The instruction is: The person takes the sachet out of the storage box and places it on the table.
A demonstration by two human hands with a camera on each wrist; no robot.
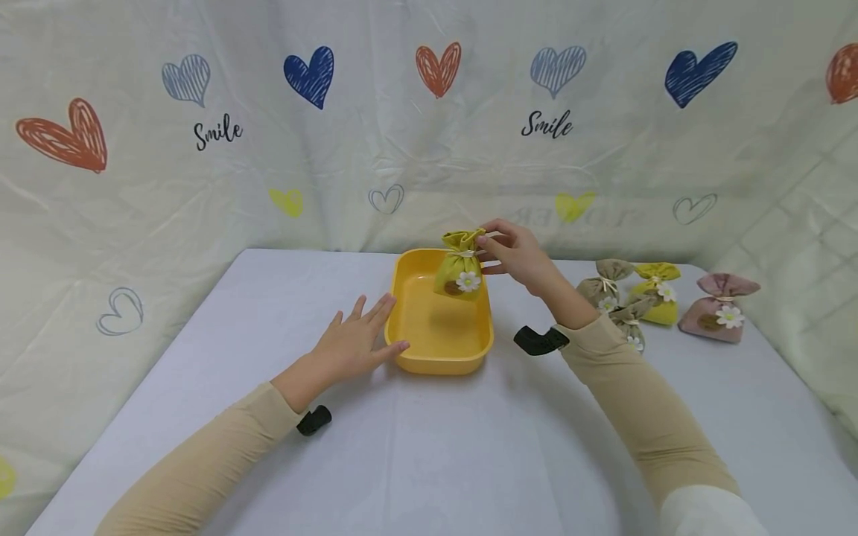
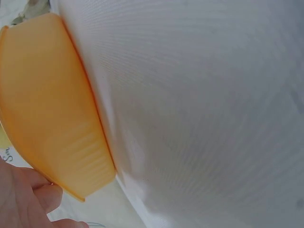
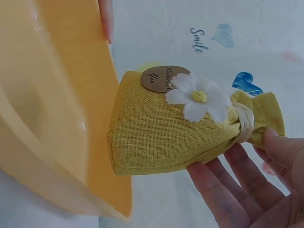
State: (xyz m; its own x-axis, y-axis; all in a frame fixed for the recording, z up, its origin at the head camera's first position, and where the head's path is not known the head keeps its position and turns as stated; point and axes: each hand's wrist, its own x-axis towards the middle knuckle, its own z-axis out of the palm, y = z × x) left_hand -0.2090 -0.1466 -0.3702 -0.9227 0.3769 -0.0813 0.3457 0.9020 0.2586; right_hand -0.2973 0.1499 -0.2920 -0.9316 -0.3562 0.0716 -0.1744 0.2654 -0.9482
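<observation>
My right hand [image 1: 515, 257] pinches a yellow-green drawstring pouch [image 3: 156, 128] by its gathered neck, just below the ruffled top. The pouch carries a white flower and a brown oval tag, and hangs over the right side of a yellow plastic basin [image 1: 429, 320]. In the right wrist view its base faces the basin's inside wall. On the basin's left side, my left hand [image 1: 355, 339] touches the rim with spread, mostly straight fingers, its thumb across the near-left edge. The left wrist view shows fingertips [image 2: 50, 197] right against the basin's outer wall.
To the right on the white table [image 1: 429, 447] stand several pouches: a pink one [image 1: 710, 318], another yellow one [image 1: 660, 309] and brownish ones, the front one [image 1: 628, 316] partly behind my right sleeve. A heart-printed curtain [image 1: 375, 134] hangs behind the table.
</observation>
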